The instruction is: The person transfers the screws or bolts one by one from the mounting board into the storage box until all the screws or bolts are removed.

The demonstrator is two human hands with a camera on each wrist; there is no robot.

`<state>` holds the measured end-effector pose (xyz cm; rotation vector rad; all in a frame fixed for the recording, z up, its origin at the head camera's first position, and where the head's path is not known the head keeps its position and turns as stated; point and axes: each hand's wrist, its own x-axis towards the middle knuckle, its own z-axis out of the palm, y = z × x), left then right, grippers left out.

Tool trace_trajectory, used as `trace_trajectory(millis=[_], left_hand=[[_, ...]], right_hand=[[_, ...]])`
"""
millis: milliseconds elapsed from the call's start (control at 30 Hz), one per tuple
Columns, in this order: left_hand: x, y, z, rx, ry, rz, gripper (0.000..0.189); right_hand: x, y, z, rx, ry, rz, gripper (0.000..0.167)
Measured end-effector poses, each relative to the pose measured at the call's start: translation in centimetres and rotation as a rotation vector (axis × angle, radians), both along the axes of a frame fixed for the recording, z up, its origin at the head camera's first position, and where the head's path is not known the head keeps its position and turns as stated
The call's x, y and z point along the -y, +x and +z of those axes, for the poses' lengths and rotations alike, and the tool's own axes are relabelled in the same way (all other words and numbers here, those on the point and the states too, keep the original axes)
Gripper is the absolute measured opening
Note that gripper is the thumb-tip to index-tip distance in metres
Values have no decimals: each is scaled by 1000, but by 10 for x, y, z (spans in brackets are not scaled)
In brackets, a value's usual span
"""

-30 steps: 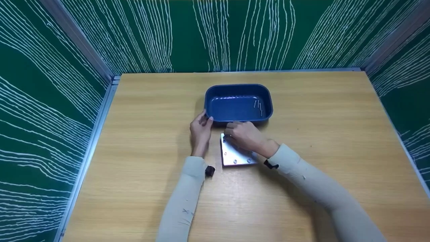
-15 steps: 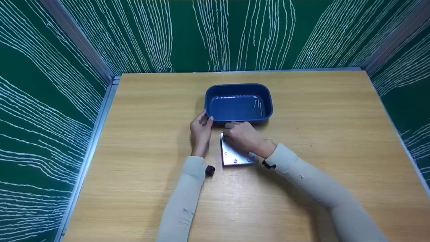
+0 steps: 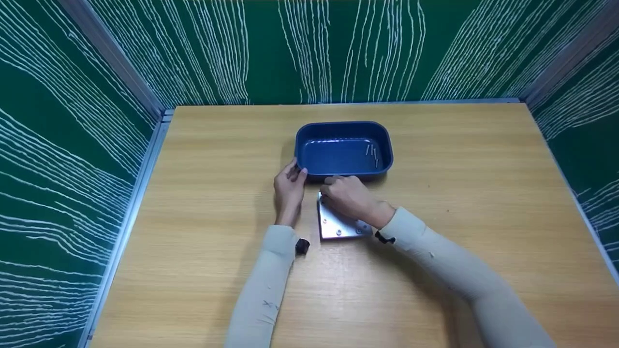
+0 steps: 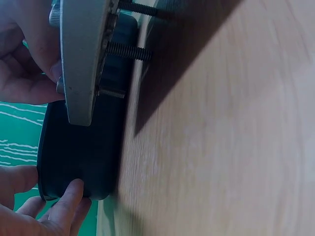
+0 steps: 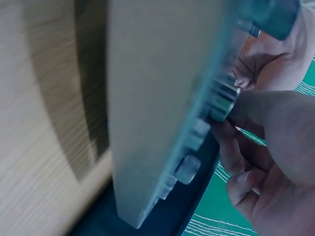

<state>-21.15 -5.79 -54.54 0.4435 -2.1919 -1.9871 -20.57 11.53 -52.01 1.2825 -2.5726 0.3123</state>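
A silvery metal plate (image 3: 338, 224) stands raised off the table, in front of a blue tray (image 3: 304, 150). Bolt heads show on its top, and threaded bolt shanks (image 4: 129, 51) stick out below it in the left wrist view. My right hand (image 3: 350, 195) is over the plate's far left corner, thumb and fingers pinching a bolt (image 5: 224, 102) by its head. That grip is hidden from above by the back of the hand. My left hand (image 3: 289, 191) holds the tray's near left corner, with the thumb against the front wall and the fingers at the left side.
Several thin metal pieces (image 3: 372, 152) lie inside the tray at its right. Green walls (image 3: 271, 58) with white wavy lines enclose the wooden table (image 3: 217, 193) at the back and both sides.
My right wrist and forearm have shifted slightly left, with the fingers still at the same corner of the plate. The left hand, tray and plate have stayed put.
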Motion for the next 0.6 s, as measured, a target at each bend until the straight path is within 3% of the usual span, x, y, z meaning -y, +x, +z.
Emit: trace_trajectory(millis=[600], left_hand=[[-1, 0, -2, 37, -44, 7, 46]], right_hand=[[1, -2, -5, 33, 17, 6, 5]])
